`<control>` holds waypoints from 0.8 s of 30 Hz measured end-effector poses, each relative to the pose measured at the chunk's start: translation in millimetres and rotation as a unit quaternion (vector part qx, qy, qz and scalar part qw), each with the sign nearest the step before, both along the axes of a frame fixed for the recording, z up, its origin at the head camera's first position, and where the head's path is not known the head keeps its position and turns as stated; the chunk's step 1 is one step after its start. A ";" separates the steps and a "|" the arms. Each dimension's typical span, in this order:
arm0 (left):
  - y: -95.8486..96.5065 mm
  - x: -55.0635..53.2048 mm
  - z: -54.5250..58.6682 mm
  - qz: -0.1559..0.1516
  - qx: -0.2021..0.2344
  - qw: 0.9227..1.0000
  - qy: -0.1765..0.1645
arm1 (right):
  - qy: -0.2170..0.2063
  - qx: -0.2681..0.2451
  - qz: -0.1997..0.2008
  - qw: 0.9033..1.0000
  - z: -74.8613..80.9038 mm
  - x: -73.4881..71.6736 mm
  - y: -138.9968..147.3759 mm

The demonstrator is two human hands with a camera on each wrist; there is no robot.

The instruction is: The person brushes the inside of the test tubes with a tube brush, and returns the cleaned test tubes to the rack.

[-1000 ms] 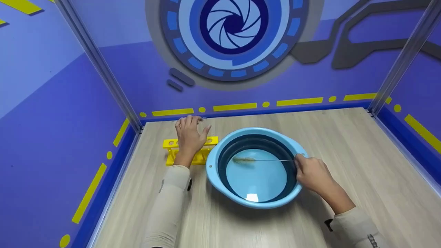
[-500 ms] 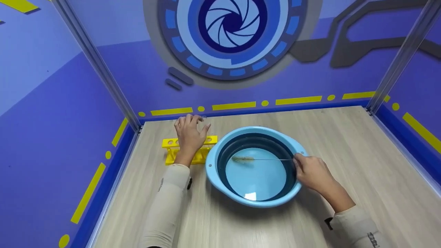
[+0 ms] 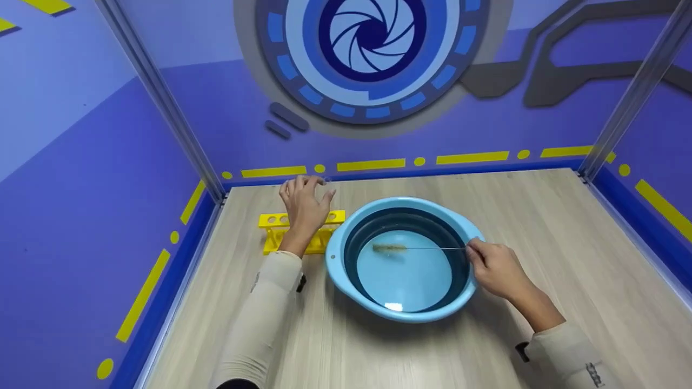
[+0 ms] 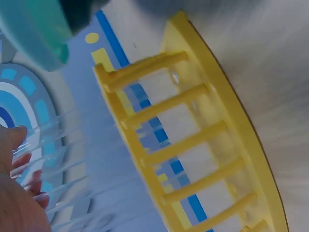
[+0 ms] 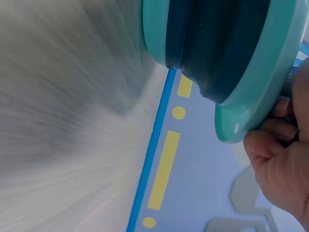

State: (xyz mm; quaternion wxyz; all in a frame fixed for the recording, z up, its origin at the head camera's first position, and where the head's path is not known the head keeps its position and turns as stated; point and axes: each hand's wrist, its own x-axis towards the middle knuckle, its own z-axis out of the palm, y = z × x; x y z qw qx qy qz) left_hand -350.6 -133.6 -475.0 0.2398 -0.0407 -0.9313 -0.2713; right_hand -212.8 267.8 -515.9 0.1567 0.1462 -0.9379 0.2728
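Note:
My left hand [image 3: 308, 208] is raised over a yellow test tube rack [image 3: 274, 220]. Its fingers and thumb curve round the upper end of a clear test tube [image 3: 326, 180], which is hard to make out. Several clear test tubes [image 4: 67, 150] stand up from the rack in the left wrist view, their tops by the fingers. My right hand [image 3: 500, 270] pinches the wire handle of a test tube brush [image 3: 389, 248] at the right rim of a blue basin [image 3: 336, 270]. The bristled end lies over the basin's floor, pointing left. Fingers [image 5: 280, 128] touch or lie close to the basin's rim.
The basin stands on a wood-grain table [image 3: 351, 356], right beside the rack. Purple-blue panels [image 3: 378, 143] with yellow markings close off the back and both sides. Metal posts [image 3: 162, 102] stand at the back corners.
The brush head has shifted slightly right within the basin, together with the right hand. The left hand keeps its place over the rack. The whole view has shifted a little.

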 end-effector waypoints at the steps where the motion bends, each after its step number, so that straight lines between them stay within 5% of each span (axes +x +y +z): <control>1: 1.9 -0.4 2.0 -0.005 0.007 1.000 -0.002 | -0.003 -0.017 -0.002 1.000 -0.5 1.3 1.4; 6: 11.0 0.9 13.8 -0.029 0.044 0.999 0.007 | -0.018 -0.084 -0.014 0.996 2.4 5.3 8.7; 12: 14.6 9.5 30.1 -0.057 0.097 0.990 0.082 | 0.001 -0.126 -0.009 0.992 8.3 7.0 14.5; 24: 19.9 54.4 35.0 -0.110 0.098 0.961 0.234 | 0.031 -0.182 0.005 0.983 20.7 22.2 24.3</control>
